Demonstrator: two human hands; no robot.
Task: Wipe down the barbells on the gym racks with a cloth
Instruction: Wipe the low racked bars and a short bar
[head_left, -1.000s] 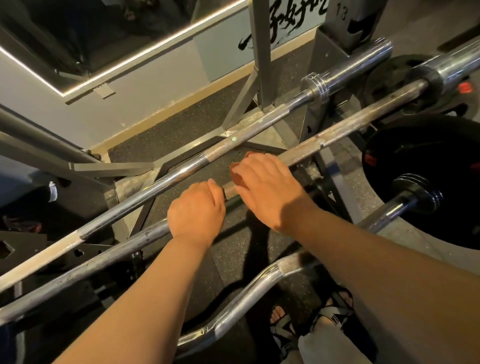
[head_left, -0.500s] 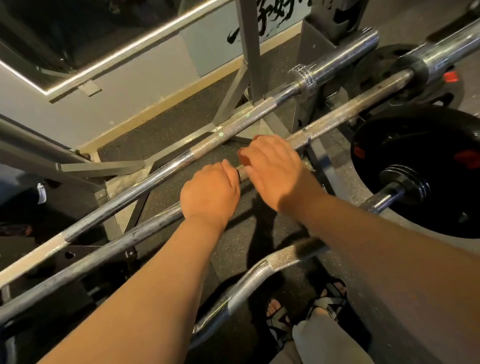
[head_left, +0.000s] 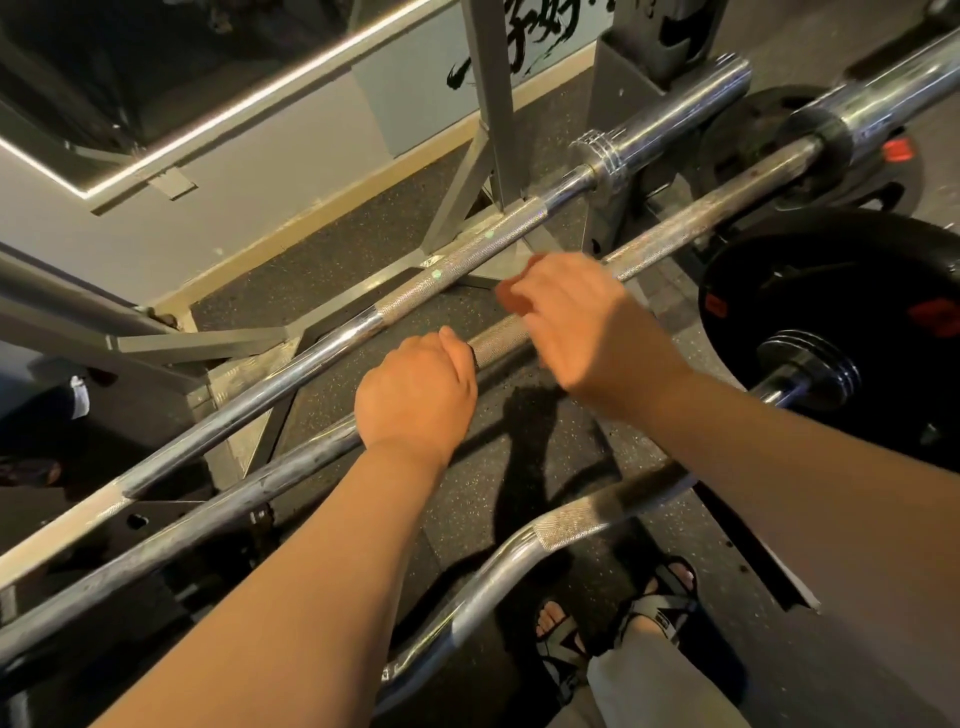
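— While the left hand (head_left: 415, 395) rests on the middle barbell (head_left: 675, 227), what is its grip condition?

— Closed on the shaft. The back of the hand faces up, and the fingers wrap over and round the bar at the near end of a knurled section.

— Locate the middle barbell.

— It is bar 2 of 3 and runs diagonally from lower left to upper right. The far barbell (head_left: 322, 352) lies roughly parallel beyond it, with a gap between them. The curl bar (head_left: 587, 519) lies nearest the person, below both forearms.

— Report the right hand (head_left: 587, 322).

— It sits over the same shaft, just to the right of the left hand. A short run of bare knurling shows between the 2 hands. The fingers bend down toward the bar. A reddish patch (head_left: 514, 296) shows at the fingertips, but it is blurred and cannot be confirmed as cloth. Whether the fingers clamp the shaft or the patch cannot be told.

— List the surroundings.

— A black weight plate (head_left: 810, 280) stands at the right, beyond the right forearm. A grey rack upright (head_left: 488, 104) rises behind the far barbell. The floor (head_left: 363, 265) is dark speckled rubber. A pair of sandalled feet (head_left: 660, 608) shows at the bottom edge, below the curl bar.
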